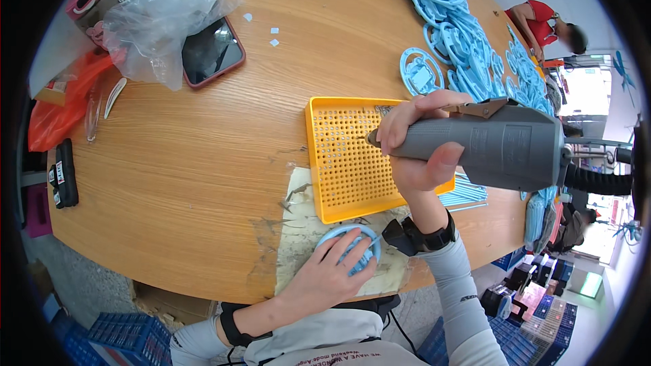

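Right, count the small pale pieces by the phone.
3: one pale piece nearest the plastic bag, a second piece farther right, a third piece just below that. The bag may hide others.

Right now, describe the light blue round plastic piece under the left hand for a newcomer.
On the brown wooden table, find the yellow perforated plastic tray. Just nearer, on a stained pale sheet, lies the light blue piece. The left hand partly covers it, unlike similar pieces piled far right.

Grey power driver [505, 149], tip over yellow perforated tray [346, 190]; light-blue round part [365, 257] just beside tray
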Demonstrator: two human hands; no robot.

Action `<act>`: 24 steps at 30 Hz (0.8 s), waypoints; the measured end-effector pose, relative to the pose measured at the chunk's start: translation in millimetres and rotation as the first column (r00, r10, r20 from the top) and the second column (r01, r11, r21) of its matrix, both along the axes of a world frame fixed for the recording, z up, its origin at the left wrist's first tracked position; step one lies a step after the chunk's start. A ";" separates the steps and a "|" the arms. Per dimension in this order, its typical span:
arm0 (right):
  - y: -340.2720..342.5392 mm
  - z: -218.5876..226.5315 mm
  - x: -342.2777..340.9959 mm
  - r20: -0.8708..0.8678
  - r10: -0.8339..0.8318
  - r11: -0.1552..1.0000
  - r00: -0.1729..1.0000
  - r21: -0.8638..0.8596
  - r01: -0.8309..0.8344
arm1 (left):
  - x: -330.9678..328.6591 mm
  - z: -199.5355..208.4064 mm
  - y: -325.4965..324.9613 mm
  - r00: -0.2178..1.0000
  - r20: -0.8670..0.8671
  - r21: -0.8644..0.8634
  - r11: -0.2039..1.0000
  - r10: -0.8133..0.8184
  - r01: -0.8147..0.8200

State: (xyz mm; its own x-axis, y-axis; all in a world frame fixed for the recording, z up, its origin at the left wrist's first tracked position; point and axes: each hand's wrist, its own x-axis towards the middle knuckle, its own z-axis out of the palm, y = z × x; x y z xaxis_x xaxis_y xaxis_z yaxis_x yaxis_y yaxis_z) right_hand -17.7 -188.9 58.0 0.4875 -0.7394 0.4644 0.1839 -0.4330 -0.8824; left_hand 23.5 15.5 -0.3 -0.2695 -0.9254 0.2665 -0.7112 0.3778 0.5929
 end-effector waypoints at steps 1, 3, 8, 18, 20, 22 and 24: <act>-0.4 -0.4 -0.3 -0.005 0.001 1.000 1.000 0.008 -0.001 | -0.2 -0.2 0.2 1.000 0.002 -0.003 1.000 0.003 -0.003; -0.6 -0.7 -0.6 -0.013 0.002 1.000 1.000 0.024 -0.002 | -0.7 -0.4 0.4 1.000 0.007 -0.005 1.000 0.007 -0.007; 2.9 -14.5 -8.9 -0.059 0.089 0.986 0.994 0.148 -0.080 | -3.4 7.4 1.3 1.000 -0.014 0.094 0.996 0.002 0.000; 37.6 31.4 -43.0 0.460 0.164 0.975 0.873 0.060 -0.215 | -12.3 23.7 5.2 0.974 0.113 0.204 0.954 0.198 -0.217; 52.8 40.7 -57.1 0.315 0.284 0.949 0.906 0.041 -0.312 | -15.4 18.0 4.0 0.953 0.166 0.229 0.930 0.255 -0.289; 74.5 47.2 -68.4 0.277 0.221 0.967 0.935 0.066 -0.248 | -16.6 17.2 4.0 0.966 0.119 0.215 0.944 0.228 -0.249; 89.1 43.9 -79.9 0.246 0.215 0.965 0.945 0.098 -0.245 | -18.0 17.4 4.5 0.973 0.093 0.201 0.953 0.213 -0.228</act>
State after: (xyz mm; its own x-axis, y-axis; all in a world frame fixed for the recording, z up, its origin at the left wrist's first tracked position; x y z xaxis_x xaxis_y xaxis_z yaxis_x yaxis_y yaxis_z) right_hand -97.5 -99.7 101.8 0.5416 -0.6790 0.4956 0.4707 -0.2435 -0.8480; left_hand 5.5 20.0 17.1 -0.0635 -0.9968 0.0485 -0.8049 0.0799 0.5880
